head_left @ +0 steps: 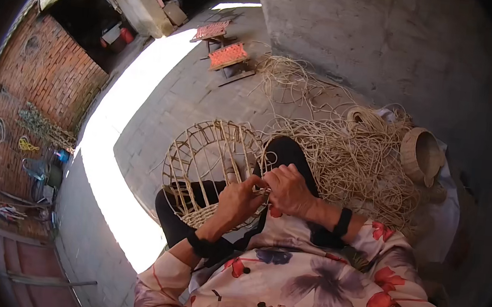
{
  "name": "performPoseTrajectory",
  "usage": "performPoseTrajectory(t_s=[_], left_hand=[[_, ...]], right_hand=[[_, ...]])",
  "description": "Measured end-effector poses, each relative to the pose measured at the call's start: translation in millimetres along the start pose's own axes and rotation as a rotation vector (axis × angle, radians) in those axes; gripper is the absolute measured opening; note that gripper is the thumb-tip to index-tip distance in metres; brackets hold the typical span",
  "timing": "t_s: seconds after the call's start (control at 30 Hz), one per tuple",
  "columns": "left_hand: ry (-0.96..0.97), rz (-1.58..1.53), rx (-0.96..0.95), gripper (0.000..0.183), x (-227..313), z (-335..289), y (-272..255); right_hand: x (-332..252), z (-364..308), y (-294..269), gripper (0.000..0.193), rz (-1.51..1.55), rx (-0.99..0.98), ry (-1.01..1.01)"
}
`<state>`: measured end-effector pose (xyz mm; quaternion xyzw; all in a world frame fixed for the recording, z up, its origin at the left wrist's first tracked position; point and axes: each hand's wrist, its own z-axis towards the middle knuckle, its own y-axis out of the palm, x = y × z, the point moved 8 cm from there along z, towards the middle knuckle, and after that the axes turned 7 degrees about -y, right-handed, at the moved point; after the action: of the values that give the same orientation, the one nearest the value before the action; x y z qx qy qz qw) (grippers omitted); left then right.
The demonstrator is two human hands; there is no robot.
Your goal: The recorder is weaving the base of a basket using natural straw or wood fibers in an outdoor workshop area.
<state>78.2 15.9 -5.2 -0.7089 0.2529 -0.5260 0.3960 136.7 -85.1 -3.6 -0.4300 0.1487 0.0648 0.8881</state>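
An openwork basket (pixel 188 168) of pale cord wound over a frame rests across my lap, with spaced ribs and a denser woven band on its near side. At its right edge my left hand (pixel 240 203) is closed, thumb and fingertips pinched together. My right hand (pixel 291 190) meets it there, fingers curled over the same spot. Both seem to grip a strand of cord at the basket's edge; the strand itself is mostly hidden by the fingers. A thin loop of cord (pixel 270 156) rises just above my right hand.
A large tangled heap of cord (pixel 352 158) lies on the floor to my right, with a round woven basket (pixel 420 154) at its far side. Two low stools with red woven seats (pixel 229 56) stand ahead. A grey wall (pixel 376 36) rises at the right, a brick wall (pixel 46 75) at the left.
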Motion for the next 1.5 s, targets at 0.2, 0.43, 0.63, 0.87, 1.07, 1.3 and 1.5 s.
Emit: performPoseTrajectory(t_s=[0.2,0.43,0.63,0.87,1.07,1.3,1.5], left_hand=[[-0.008,0.052,0.042,0.029,-5.3,1.1,-1.5],[0.083,0.079,0.107,0.021,12.5,9.9,-8.8],[0.203,0.076,0.206,0.009,23.0,11.0,-4.9],[0.308,0.226,0.263,0.007,38.9,8.7,-1.5],[0.348,0.244,0.274,0.008,43.2,9.8,2.0],[0.348,0.247,0.273,0.010,37.0,10.8,7.3],[0.341,0.267,0.281,0.010,38.2,11.3,4.5]], right_hand=[[-3.6,6.0,-7.9,0.007,-0.230,0.007,0.003],[10.6,9.9,-23.9,0.011,0.155,0.124,0.046],[35.0,-6.1,-6.0,0.013,0.803,-0.003,0.376],[30.9,-2.9,-58.1,0.025,-0.086,-0.426,0.047],[167.1,-80.8,-160.0,0.043,-0.565,-0.197,0.345],[219.8,-127.8,-184.0,0.020,-0.416,-0.140,0.743],[40.6,-2.4,-68.3,0.019,0.104,-0.147,-0.038]])
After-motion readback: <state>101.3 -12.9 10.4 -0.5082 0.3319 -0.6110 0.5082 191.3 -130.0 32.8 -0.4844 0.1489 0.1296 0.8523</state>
